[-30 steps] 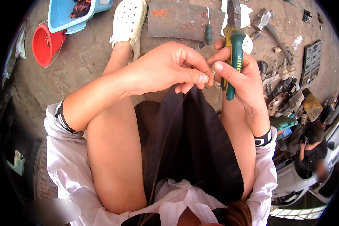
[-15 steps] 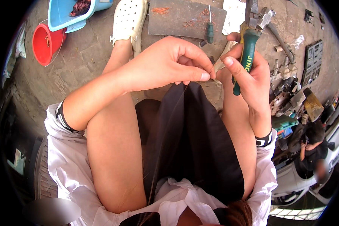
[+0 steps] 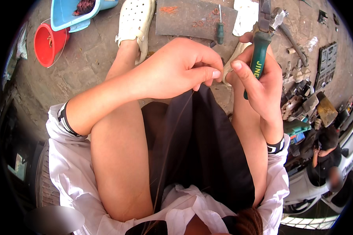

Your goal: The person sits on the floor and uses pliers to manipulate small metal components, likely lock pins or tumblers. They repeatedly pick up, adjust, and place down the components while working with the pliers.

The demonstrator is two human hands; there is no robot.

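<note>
Above brown ground (image 3: 86,55), the right hand (image 3: 266,84) curls around pliers (image 3: 260,49).

Right hand (image 3: 266,84) has drifted right with the pliers (image 3: 259,55), so there's a wider gap to the left hand (image 3: 174,70) now.

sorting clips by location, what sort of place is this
Probably a vehicle repair yard or workshop: a white car stands at the right edge, metal parts lie on the paved floor, and the right hand holds pliers.
</note>
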